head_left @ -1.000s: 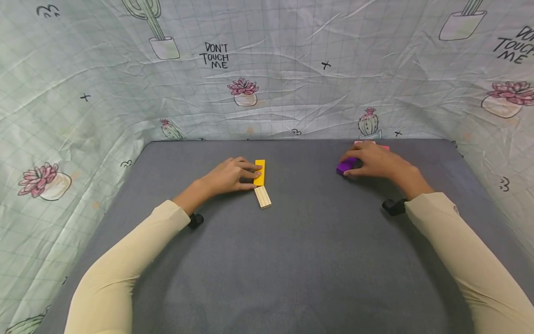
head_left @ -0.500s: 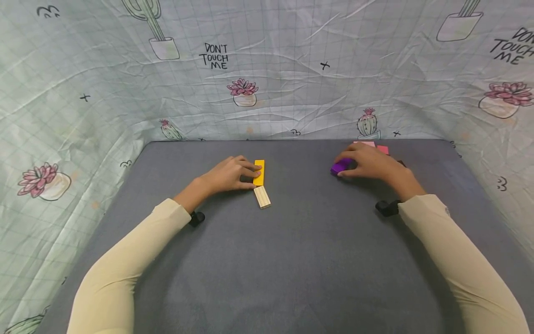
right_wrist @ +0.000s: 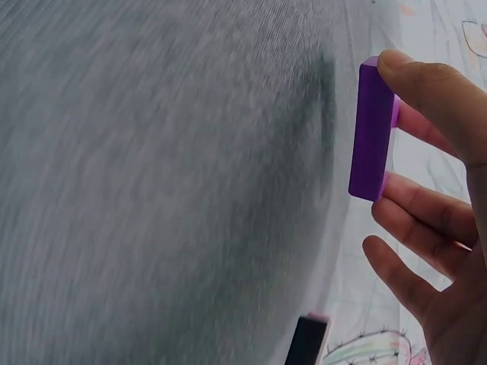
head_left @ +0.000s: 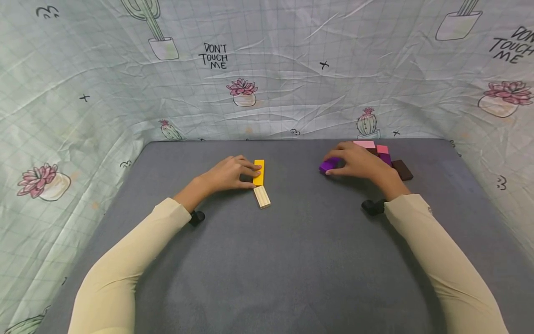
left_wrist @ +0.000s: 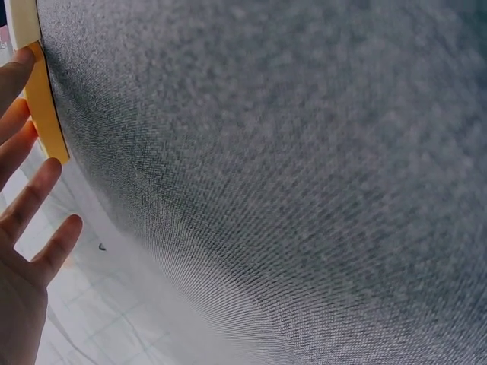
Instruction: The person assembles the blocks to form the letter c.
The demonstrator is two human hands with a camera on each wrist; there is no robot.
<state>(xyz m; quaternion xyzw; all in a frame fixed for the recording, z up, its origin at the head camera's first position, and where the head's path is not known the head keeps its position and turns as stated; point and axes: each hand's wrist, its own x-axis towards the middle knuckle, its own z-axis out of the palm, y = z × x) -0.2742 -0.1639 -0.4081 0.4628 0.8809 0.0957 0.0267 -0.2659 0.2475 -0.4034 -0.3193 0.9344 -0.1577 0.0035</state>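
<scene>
Right hand (head_left: 353, 160) pinches the purple block (head_left: 329, 165), thumb against fingers, well right of the yellow block (head_left: 260, 180) — keep it level. Left thumb and 2 fingertips hold yellow — light pressure, don't nudge the touching pale block (head_left: 262, 197).

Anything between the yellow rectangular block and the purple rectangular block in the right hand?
Head view: just bare grey tabletop between the yellow block and the held purple block.
</scene>
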